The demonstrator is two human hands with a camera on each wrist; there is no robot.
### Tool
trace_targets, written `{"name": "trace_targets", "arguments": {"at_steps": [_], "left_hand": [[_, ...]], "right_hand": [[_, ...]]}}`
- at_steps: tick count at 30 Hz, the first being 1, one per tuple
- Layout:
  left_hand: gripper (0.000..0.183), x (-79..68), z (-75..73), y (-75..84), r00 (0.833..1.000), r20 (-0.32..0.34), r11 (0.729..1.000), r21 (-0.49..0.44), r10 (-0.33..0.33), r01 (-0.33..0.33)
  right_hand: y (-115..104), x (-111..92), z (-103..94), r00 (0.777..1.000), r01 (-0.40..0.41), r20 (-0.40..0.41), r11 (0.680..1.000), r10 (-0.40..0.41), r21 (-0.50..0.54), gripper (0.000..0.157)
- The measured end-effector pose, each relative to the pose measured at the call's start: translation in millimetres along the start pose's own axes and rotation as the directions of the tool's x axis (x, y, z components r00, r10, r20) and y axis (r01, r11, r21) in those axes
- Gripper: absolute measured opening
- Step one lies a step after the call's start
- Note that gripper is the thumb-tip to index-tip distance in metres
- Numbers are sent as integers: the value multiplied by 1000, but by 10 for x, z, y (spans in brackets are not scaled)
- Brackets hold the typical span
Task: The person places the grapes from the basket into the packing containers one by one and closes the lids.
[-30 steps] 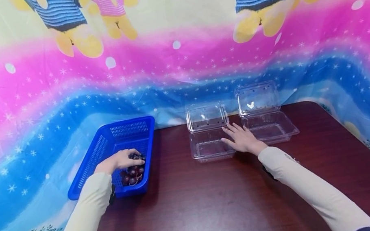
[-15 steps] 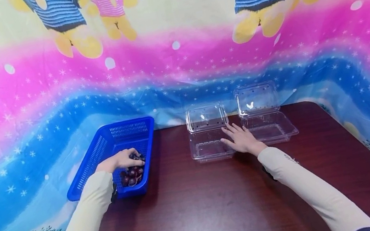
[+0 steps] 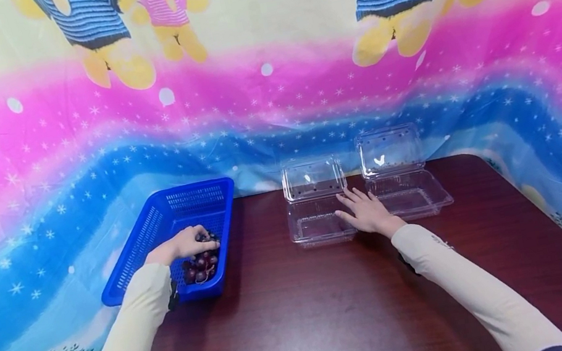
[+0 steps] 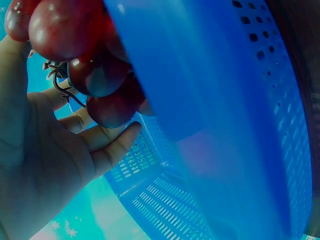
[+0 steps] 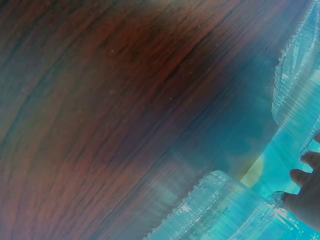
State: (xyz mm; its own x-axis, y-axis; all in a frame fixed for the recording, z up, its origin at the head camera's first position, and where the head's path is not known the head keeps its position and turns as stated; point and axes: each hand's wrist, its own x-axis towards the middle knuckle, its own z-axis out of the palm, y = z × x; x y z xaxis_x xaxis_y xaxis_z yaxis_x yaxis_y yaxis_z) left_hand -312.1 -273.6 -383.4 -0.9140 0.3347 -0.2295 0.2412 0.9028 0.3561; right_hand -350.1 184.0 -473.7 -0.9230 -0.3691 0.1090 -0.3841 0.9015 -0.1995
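Inside the blue basket [image 3: 229, 228] my left hand [image 3: 182, 244] is curled over a bunch of dark red grapes [image 3: 199, 269]. The left wrist view shows my fingers [image 4: 107, 150] reaching behind the grapes [image 4: 97, 75] and their thin stem, close to the basket wall [image 4: 210, 110]. My right hand [image 3: 366, 212] is spread flat, its fingers over the right rim of the left clear plastic clamshell box [image 3: 319, 232]. Beside it stands a second clear clamshell box [image 3: 414, 200]. Both boxes have their lids raised. In the right wrist view only some fingers [image 5: 306, 200] show.
Everything stands on a dark red-brown wooden table [image 3: 296, 323]. A patterned cloth [image 3: 272, 95] with printed bears hangs behind and around it. The lids of the boxes lean back near this cloth, at the table's far edge.
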Motion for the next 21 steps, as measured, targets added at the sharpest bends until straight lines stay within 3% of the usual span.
{"name": "trace_targets", "arguments": {"at_steps": [11,21], "left_hand": [[55,-34,9,-37,997,-29,995,-65,-74,72],[51,-33,13,-81,998,-26,995,-78,-63,61]], "right_hand": [[10,3,11,999,-20,26,1000,20,-15,65],[-10,0,5,999,-28,32,1000,28,-5,64]]}}
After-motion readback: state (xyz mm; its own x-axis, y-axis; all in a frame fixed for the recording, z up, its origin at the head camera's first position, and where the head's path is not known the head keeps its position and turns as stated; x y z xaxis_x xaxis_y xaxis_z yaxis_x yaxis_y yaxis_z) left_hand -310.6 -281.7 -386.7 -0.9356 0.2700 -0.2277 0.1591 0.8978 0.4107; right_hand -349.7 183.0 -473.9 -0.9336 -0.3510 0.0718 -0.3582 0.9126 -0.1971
